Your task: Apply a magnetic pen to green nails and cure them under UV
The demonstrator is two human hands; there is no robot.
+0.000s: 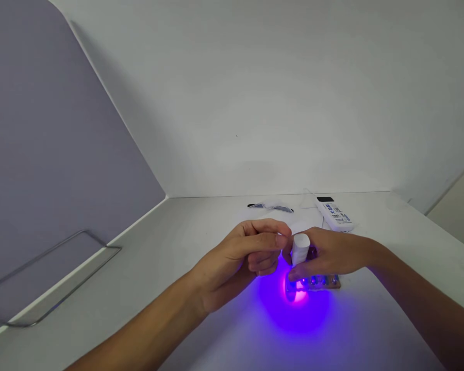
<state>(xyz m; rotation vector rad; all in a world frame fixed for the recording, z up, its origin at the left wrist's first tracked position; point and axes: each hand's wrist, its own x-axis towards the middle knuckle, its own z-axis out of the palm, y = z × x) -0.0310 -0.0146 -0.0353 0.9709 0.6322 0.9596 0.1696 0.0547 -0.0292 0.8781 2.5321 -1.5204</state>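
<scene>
My right hand (325,252) is wrapped round a small white UV lamp (301,246), which stands upright with its flat end up. Its violet glow spreads beneath onto the tabletop. Under the lamp and fingers lies a narrow strip (327,281) bearing a row of several small shiny pieces; its left part is lit pink and partly covered. My left hand (255,250) is closed in a pinch just left of the lamp, thumb against the forefinger. Its fingertips come close to the right fingers; whatever they may hold is too small or hidden to make out.
Behind my hands a white device (335,214) with a black end and printed label lies by a thin white cable (307,207). Left of it is a flat pale item with dark corners (282,208). A bent metal wire frame (77,286) sticks out at the left edge.
</scene>
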